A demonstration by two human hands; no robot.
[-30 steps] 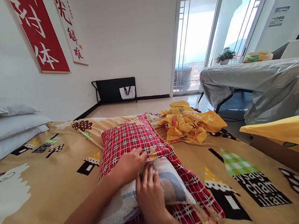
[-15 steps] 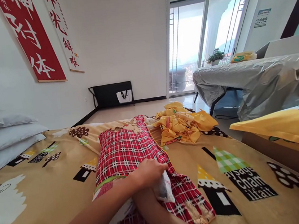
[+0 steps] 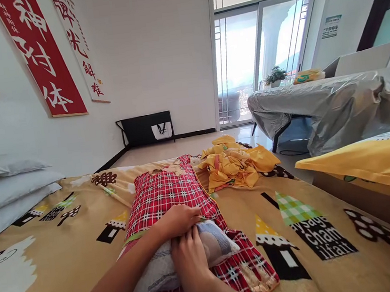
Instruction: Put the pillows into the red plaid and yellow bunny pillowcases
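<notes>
A: Where is the pillow (image 3: 222,239) lying, going by the red plaid cover (image 3: 168,189)?

B: It's sitting at the cover's mouth. One part is hiding inside; the rest, white with blue-grey checks, is sticking out on the near side, and a lower layer of the cover is spreading underneath it.

A: And the left hand (image 3: 181,219)?

B: Its fingers are bending closed at the right part of the cover's green-trimmed mouth, and they're gripping the hem there. The thumb is hiding from view. The pillow is lying just below those fingers, on their near side.

A: How are the right hand's (image 3: 190,253) fingers resting?

B: They're lying stretched out, side by side, on top of the pillow just outside the cover's mouth. They're pressing on it rather than closing around it; the left hand is partly hiding their tips.

A: What is surrounding the cover?

B: A tan bedspread (image 3: 72,275) is running beneath it. Crumpled yellow cloth (image 3: 233,165) is lying just beyond its right edge, stacked white pillows (image 3: 15,187) are resting well to its left, and a bench (image 3: 310,96) under silvery sheeting is standing farther off to its right.
</notes>
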